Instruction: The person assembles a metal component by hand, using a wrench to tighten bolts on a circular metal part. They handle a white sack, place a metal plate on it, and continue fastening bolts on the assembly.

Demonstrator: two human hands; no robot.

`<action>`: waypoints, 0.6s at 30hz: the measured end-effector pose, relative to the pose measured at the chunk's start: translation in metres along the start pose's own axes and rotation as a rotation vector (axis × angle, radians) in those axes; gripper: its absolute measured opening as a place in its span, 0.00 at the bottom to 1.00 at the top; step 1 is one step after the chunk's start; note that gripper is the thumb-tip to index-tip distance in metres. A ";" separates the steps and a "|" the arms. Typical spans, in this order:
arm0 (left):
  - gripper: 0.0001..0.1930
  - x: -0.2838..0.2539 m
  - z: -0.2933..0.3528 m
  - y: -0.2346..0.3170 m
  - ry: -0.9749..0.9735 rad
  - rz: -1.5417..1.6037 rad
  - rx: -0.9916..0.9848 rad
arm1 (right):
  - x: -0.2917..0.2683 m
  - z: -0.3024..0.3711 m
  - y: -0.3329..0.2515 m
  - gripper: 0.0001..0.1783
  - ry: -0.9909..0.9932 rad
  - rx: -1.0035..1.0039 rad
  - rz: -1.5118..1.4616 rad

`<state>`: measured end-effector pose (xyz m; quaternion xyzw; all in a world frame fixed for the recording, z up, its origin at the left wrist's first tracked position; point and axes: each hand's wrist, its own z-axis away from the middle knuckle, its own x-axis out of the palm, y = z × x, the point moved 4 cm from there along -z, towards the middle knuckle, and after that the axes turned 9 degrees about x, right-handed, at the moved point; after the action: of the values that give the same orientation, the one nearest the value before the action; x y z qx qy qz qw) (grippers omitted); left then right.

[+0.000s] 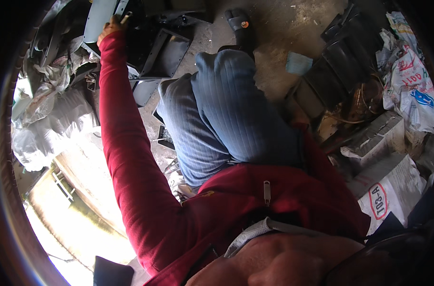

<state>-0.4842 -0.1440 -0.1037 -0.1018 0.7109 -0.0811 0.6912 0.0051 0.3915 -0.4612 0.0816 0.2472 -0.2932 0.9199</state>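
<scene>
My left arm, in a dark red sleeve, stretches to the far left. At its end my left hand (111,29) looks closed, with its fingers bent at the edge of a smooth grey-blue panel (97,24). A short pale stick-like piece (126,18) pokes out beside the fingers; what exactly they grip is too small to make out. Just right of the hand lie dark open box-shaped housings (170,51). My right sleeve (324,164) runs down beside my thigh, and the hand itself is hidden.
Clear plastic bags (55,126) bunch at the left. Stacked black parts (343,59) stand at the right, with a printed white sack (409,83) and cardboard boxes (390,188) beyond. A light blue scrap (299,63) lies on the floor near my sandalled foot (237,21).
</scene>
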 end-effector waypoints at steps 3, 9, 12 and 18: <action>0.32 0.008 0.027 -0.006 0.249 0.010 0.080 | -0.075 0.054 0.015 0.40 0.098 0.176 -0.062; 0.27 -0.015 0.083 -0.016 0.455 0.378 0.113 | -0.177 0.112 0.048 0.30 0.592 -0.150 -0.382; 0.23 0.005 0.137 -0.040 0.413 0.556 -0.034 | -0.231 0.154 0.040 0.36 0.759 -0.295 -0.655; 0.28 0.141 0.171 -0.013 -0.052 1.729 -0.709 | -0.320 0.316 -0.052 0.16 0.784 -0.954 -1.209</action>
<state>-0.3165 -0.1888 -0.2423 0.2556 0.5074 0.6852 0.4557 -0.1226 0.4152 -0.0274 -0.3635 0.6445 -0.5478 0.3905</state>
